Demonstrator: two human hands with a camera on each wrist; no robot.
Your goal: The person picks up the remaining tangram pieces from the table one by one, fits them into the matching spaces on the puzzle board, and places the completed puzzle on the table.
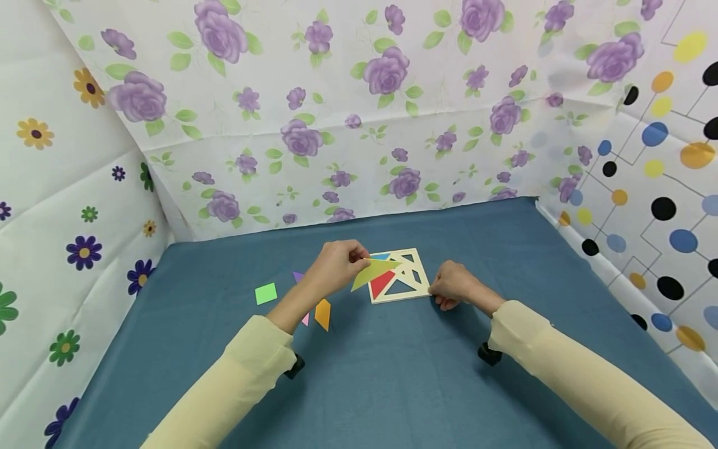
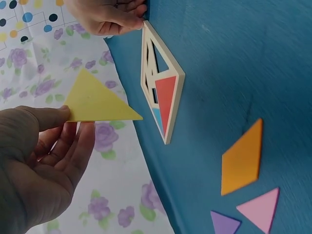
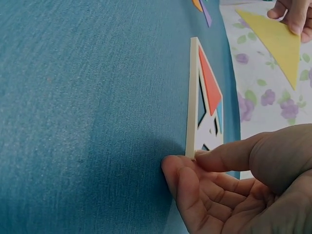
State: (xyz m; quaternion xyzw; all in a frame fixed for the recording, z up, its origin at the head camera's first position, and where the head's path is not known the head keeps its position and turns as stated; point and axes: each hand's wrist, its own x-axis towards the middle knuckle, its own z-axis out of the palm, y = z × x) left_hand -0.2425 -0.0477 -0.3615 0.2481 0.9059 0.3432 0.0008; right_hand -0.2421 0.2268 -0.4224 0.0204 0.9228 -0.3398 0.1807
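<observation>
My left hand pinches a yellow triangle tangram piece by one edge between thumb and fingers. The piece is held above the left part of a pale wooden tangram board that lies on the cloth. Set in the board are a red triangle and a blue piece; several other cut-outs show bare. At the board's near right corner, my right hand grips the edge between thumb and forefinger, as the right wrist view shows closely.
Left of the board lie a green square, an orange four-sided piece, a pink triangle and a purple triangle. Blue cloth covers the table. Flowered sheeting rises behind, with dotted sheeting at right.
</observation>
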